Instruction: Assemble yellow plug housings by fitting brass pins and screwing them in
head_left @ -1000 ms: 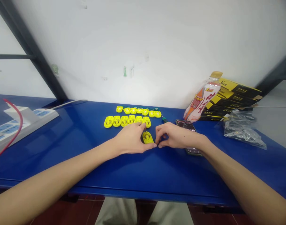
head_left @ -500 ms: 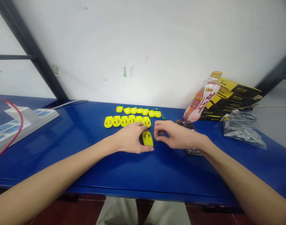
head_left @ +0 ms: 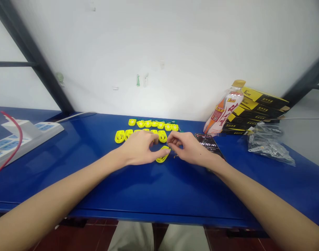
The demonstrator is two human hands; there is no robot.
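Observation:
A small yellow plastic shell (head_left: pixel 162 159), with dark and metallic parts inside, lies tilted on the blue table. My left hand (head_left: pixel 138 148) is closed at its upper side, thumb across its top edge and the other fingers curled behind. Just to the right, my right hand (head_left: pixel 185 148) has its fingertips pinched together close to the left thumb. Whatever they hold is too small to make out. A tiny brass-coloured bit shows below those fingers. Beyond my hands stands a row of similar yellow shells (head_left: pixel 119 136), partly covered by the left hand. Behind it runs a row of smaller yellow pieces (head_left: pixel 132 122) with green bits.
On the right lies a phone (head_left: pixel 207 140) showing a running timer, partly under my right forearm. A drink bottle (head_left: pixel 224 109) leans before stacked black-and-yellow boxes (head_left: pixel 264 99). Nearby is a clear bag (head_left: pixel 270 144) of parts. A white power strip (head_left: pixel 48 130) with a red cable lies left.
My right hand has moved left, up against the left thumb. The left thumb has shifted up onto the shell's top edge, and the shell has turned. More of the phone's screen shows.

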